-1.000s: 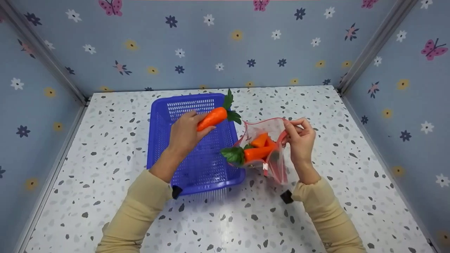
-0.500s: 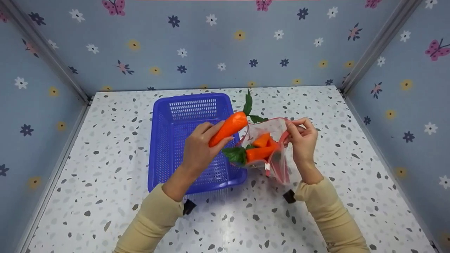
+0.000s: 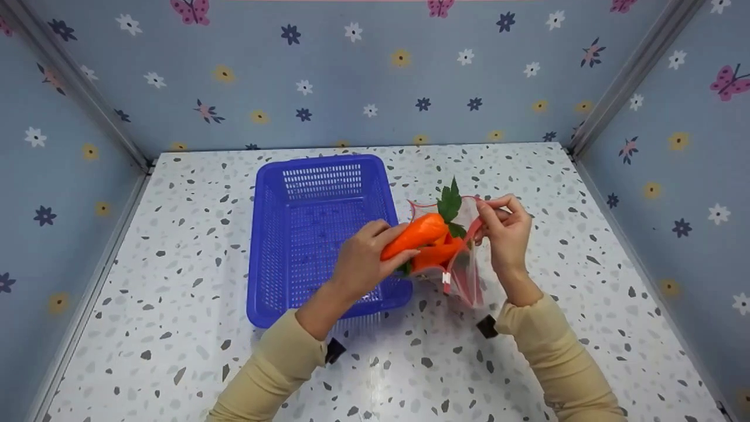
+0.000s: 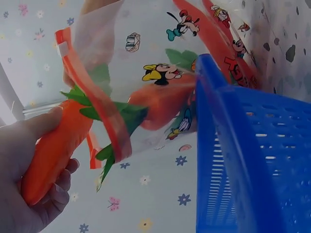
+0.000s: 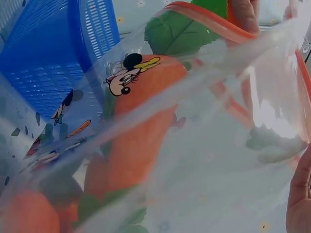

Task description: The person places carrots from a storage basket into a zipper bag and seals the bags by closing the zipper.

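My left hand (image 3: pixel 366 255) grips an orange carrot (image 3: pixel 415 233) with green leaves, held at the mouth of a clear zip bag (image 4: pixel 160 29) with red edging. The carrot's leafy end points into the opening. My right hand (image 3: pixel 508 237) pinches the bag's red rim on the right side and holds the mouth apart. Inside the bag lie several carrots, one of them (image 4: pixel 160 104) with its leaves poking out of the opening. Cartoon figures are printed on the plastic. In the right wrist view a carrot (image 5: pixel 141 111) shows through the bag wall.
A blue plastic basket (image 3: pixel 253 246) with perforated sides stands left of the bag, its right rim close to it. The speckled white tabletop (image 3: pixel 193 281) is bounded by flower-patterned walls (image 3: pixel 351 76) at the back and sides.
My left hand has carried the carrot rightward, from over the basket to the bag's mouth, and its leaves now overlap the opening. My right hand keeps its hold on the rim.
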### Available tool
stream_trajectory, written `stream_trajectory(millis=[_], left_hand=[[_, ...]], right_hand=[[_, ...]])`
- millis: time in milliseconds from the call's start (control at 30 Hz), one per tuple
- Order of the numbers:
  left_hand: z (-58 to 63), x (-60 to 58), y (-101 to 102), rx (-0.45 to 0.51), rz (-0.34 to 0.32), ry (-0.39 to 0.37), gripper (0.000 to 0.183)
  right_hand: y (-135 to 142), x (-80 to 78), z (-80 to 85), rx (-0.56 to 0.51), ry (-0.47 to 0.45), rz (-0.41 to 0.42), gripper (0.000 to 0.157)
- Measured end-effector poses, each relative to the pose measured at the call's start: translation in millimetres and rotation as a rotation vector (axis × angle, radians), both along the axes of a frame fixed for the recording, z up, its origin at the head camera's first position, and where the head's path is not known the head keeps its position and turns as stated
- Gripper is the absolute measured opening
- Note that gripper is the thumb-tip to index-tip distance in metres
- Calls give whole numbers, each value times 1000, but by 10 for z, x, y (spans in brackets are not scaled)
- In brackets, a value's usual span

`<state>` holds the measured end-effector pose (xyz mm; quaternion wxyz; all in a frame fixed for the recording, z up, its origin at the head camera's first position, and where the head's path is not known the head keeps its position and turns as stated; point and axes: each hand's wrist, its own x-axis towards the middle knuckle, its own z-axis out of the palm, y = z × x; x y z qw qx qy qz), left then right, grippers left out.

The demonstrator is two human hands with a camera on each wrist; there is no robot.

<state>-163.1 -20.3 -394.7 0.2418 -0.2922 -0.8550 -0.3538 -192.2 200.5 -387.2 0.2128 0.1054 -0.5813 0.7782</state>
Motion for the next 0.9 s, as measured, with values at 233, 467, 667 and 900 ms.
stream_trajectory(millis=[233, 467, 667, 900], left_hand=[[33, -32, 136, -163, 1, -48, 41], [125, -72, 264, -314, 7, -72, 42], [217, -131, 372, -435, 11, -83, 43], [309, -187, 472, -467, -18, -142, 43]], right_hand=[[-3, -3, 10, 2, 6, 10, 9], [-15, 2, 24, 8, -2, 8, 10], [-18, 8, 36, 38, -12, -6, 11], [-13, 1, 37, 50, -24, -9, 13]])
